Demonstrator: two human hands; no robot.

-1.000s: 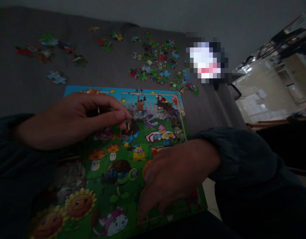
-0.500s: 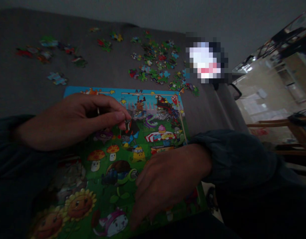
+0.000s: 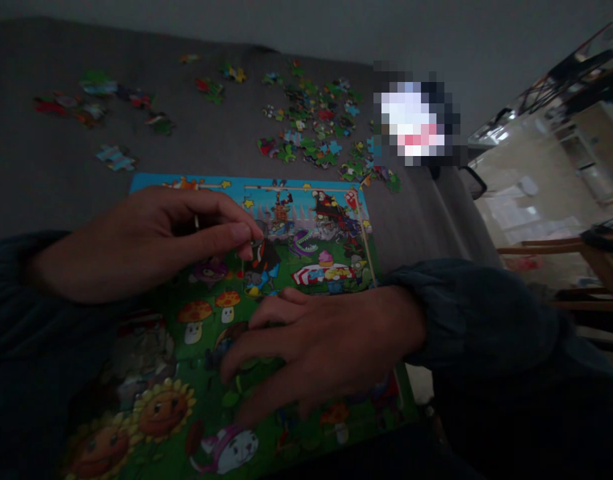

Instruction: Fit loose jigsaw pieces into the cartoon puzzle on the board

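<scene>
A colourful cartoon jigsaw puzzle board lies in front of me, with sunflowers, mushrooms and zombies pictured on it. Over its upper left part is my left hand, thumb and fingertips pinched together. What they hold, if anything, is hidden. My right hand is palm down over the lower right part, fingers spread and pointing left, with nothing seen in them. Whether it presses on the board cannot be made out. Several loose puzzle pieces are heaped beyond the board's top edge.
More puzzle pieces are scattered at the far left on the grey cloth surface, with a blue striped piece nearer the board. A blurred-out object stands at the back right. Wooden furniture is at the right.
My right hand has shifted left and a little up over the board, and its fingers have spread apart. My left hand has kept its place and its pinch.
</scene>
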